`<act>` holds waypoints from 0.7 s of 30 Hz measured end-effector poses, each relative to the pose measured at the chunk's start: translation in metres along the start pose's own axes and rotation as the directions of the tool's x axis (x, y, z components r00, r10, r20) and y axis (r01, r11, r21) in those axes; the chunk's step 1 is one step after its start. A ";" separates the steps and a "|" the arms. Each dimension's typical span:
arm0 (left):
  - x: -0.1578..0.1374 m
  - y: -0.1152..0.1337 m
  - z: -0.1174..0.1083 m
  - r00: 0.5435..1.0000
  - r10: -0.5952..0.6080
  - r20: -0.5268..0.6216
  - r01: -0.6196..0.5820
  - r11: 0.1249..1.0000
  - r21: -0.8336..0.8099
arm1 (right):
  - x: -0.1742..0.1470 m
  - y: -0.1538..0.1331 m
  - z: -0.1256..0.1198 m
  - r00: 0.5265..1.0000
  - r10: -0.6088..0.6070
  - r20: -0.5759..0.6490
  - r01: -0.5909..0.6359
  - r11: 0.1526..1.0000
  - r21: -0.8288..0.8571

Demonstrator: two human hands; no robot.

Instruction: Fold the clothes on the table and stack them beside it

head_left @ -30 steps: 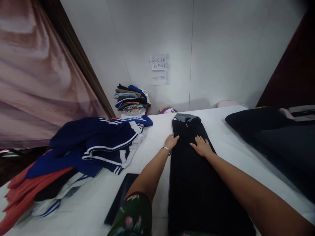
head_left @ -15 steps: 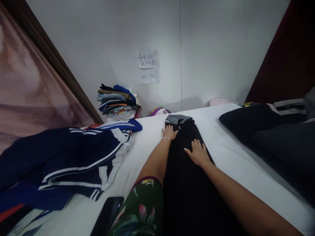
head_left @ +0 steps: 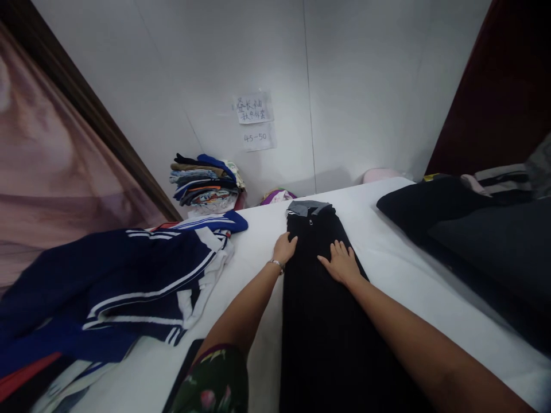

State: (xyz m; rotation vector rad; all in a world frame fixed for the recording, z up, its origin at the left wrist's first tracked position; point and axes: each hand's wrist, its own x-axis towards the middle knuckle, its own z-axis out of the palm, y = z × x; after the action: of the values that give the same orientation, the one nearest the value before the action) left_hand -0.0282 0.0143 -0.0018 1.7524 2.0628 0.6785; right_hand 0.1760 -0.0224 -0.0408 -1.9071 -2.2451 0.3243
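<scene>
Closest in was a green floral sleeve (head_left: pixel 213 383) on the left arm, with a dark flat slab (head_left: pixel 188 357) poking out beside it, mostly covered, couldn't tell what. Black garment (head_left: pixel 327 327) lay lengthwise on the white table (head_left: pixel 258 235), a narrow strip from the near edge of view out toward the far table edge, body looked flat.

Right hand (head_left: pixel 343 263) was palm down on it, open, fingers a bit spread, gripping nothing. Left hand (head_left: pixel 284 248) sat a little farther out at the left edge, fingers partly bent, thumb over the cloth; couldn't tell if it pinched the fabric or just touched. Step in hand looked like smoothing and squaring the strip. Next move seemed to call for a sure hold on the edge with the left, right palm keeping the layers from sliding.

Left of it, navy garment (head_left: pixel 142 275) with white stripes, heaped and crumpled; right, dark clothes (head_left: pixel 473 235), well apart. Past the hands: zipper pull (head_left: pixel 310 222), then grey collar (head_left: pixel 310 207) at the garment's far end. Beyond the table edge, folded stack (head_left: pixel 209 180); on the wall, paper note (head_left: pixel 259 137) reading 45-50.
</scene>
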 end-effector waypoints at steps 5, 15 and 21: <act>-0.082 -0.005 -0.008 0.978 -0.191 0.086 0.208 0.935 -0.287 | 0.003 -0.002 -0.005 1.000 0.009 0.025 -0.011 0.997 0.076; -0.216 0.005 -0.039 0.855 -0.059 0.515 0.469 0.512 -0.720 | 0.003 0.060 -0.056 0.988 0.155 -0.018 -0.142 0.940 0.311; -0.233 0.010 -0.022 0.868 -0.048 0.494 0.456 0.469 -0.756 | -0.011 0.057 -0.057 0.988 0.141 0.058 -0.151 0.849 0.507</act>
State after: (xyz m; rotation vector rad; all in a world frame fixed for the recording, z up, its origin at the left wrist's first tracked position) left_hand 0.0089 -0.2169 0.0122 0.8387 1.2444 0.9207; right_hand 0.2471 -0.0212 -0.0013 -1.7763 -1.7765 0.8675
